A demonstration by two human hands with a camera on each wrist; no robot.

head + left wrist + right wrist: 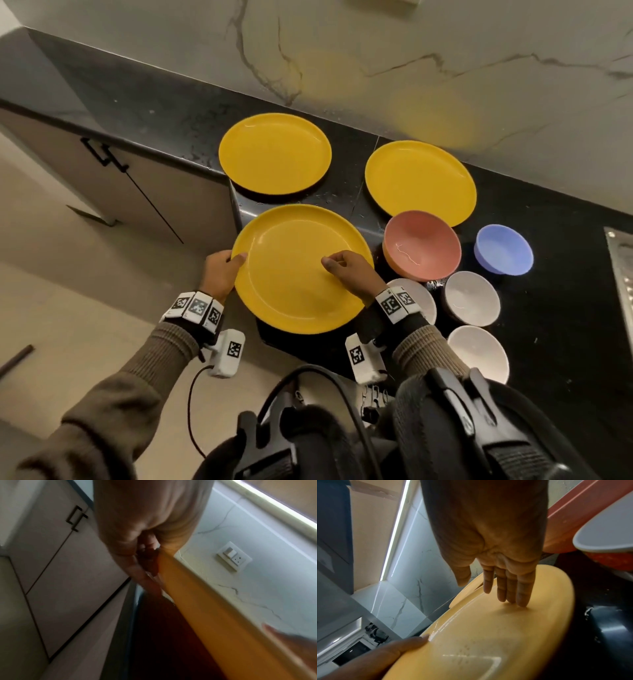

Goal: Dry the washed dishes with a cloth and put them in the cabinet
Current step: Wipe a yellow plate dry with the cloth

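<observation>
Near yellow plate [301, 274], held at the corner of the black counter [565, 308], its near part overhanging the counter edge. The left hand [221, 274] grips the plate's left rim: thumb on the upper face, fingers curled beneath, as the left wrist view confirms though blurred [137, 555]. The right hand [352, 270] lies over the plate's right half with fingers straight and close together, their tips [522, 601] pressing the upper face inside the rim; the thumb [462, 577] stands free of the surface. Water droplets show on the plate beside the left thumb tip in the right wrist view.

Beyond both hands, flat on the counter: a second yellow plate [275, 154] ahead of the left hand and a third yellow plate [421, 181] ahead and right of the right hand, apart from each other. Just right of the right hand, a pink bowl [423, 245]; further right, a blue bowl [503, 250]. Behind the right wrist, three white bowls: one partly hidden by the wrist band [423, 301], one beside it [472, 298], one nearest the person [479, 353]. Left of the left hand, below the counter, closed cabinet doors [144, 192] with dark handles
</observation>
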